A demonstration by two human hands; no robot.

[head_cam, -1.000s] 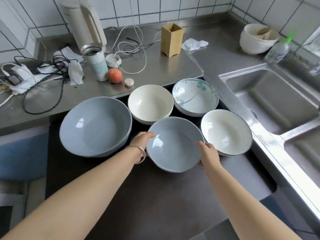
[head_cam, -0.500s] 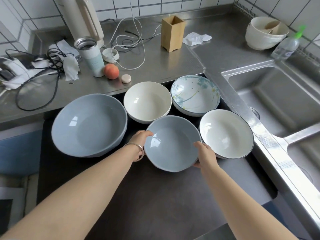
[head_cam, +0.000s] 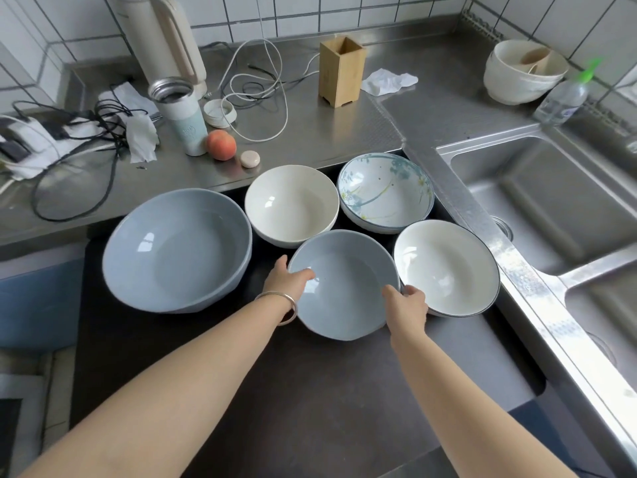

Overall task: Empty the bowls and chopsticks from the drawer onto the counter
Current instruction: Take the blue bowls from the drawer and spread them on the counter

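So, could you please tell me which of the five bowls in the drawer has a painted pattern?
The floral bowl at the back right; the others are plain blue or white.

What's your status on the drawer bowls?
Left hand and right hand grip small grey-blue ceramic bowl, still in drawer. White dark-rimmed bowl touching right side.

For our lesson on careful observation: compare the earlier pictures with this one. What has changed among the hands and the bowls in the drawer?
Little changed. The left hand and right hand grip the small grey-blue ceramic bowl by opposite rims, as before; whether it has lifted is unclear. The large grey-blue bowl, cream bowl, flower-patterned bowl and dark-rimmed white bowl stayed put.
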